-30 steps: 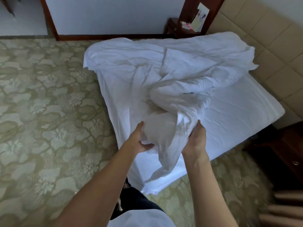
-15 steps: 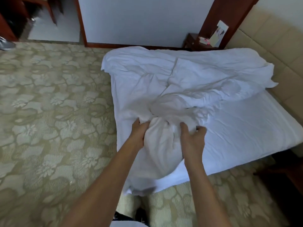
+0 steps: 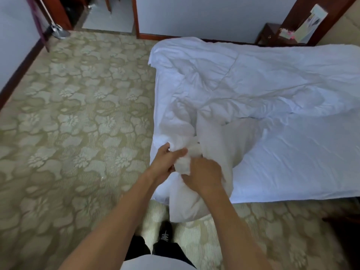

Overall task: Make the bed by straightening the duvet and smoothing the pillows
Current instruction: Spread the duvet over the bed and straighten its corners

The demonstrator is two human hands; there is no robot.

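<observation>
Clearly both grips are closed on the same bunched corner of the duvet [image 3: 243, 88] — left hand [image 3: 165, 162] and right hand [image 3: 202, 174] side by side at the near edge of the bed [image 3: 292, 172], the rest heaped across its far half. Better to find the true corner, spread the hands apart, then draw it flat. Only floral carpet [image 3: 78, 114] underfoot; a wooden nightstand [image 3: 268, 36] stands beyond — no pillows visible.

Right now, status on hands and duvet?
Left hand and right hand both grip bunched duvet at bed's near corner. Duvet crumpled, bare sheet showing. Nothing in the way.
</observation>
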